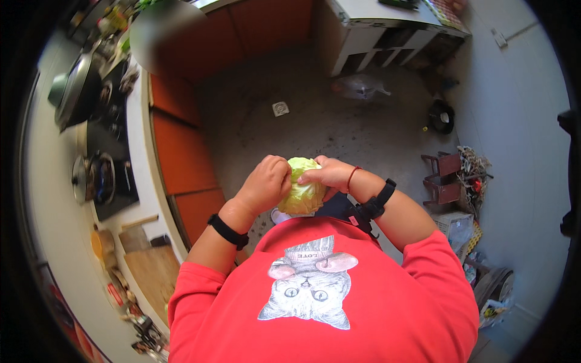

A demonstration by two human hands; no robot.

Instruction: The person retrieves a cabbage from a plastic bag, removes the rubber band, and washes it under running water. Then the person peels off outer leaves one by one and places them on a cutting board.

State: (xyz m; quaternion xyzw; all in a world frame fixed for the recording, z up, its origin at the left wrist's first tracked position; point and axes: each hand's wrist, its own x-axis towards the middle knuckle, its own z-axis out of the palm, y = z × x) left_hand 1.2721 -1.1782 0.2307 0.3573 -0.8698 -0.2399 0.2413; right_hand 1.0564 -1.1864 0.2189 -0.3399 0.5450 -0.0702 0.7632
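A pale green head of cabbage [303, 198] is held in front of my red shirt, above the floor. My right hand [333, 175] grips its right side, with the thumb lying across the upper front. At the cabbage's upper left edge, my left hand [271, 182] has its fingers curled against the leaves; its fingertips are partly hidden. Black bands circle both forearms, and a red cord is round the right wrist.
Along the left runs a counter with a gas stove [111, 181], a lidded wok [77, 93] and a wooden cutting board [153, 277]. Orange cabinets [179, 154] stand below. A plastic bag [363, 87] lies on the floor; small stools [442, 164] and a white basket [451, 224] are at right.
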